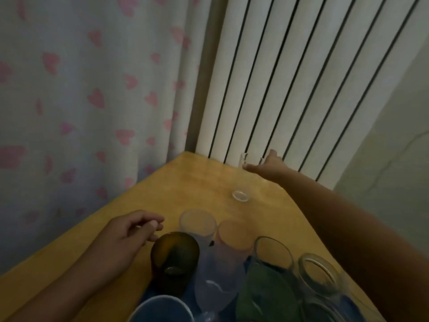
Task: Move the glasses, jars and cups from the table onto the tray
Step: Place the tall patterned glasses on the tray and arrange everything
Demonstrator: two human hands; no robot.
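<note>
Fingers of your right hand [270, 167] curl around a clear glass [245, 161] at the table's [197, 182] far edge. Your left hand [130, 238] hovers loosely curled and empty beside the brown glass [175, 252] among the gathered glassware near you.

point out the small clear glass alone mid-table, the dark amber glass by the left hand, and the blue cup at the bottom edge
small clear glass [241, 196]: head view, on its round rim
dark amber glass [175, 254]: head view, on its inner wall
blue cup [160, 309]: head view, inside its mouth

Home room: heart-print curtain [92, 101], radiator [290, 77].
</note>
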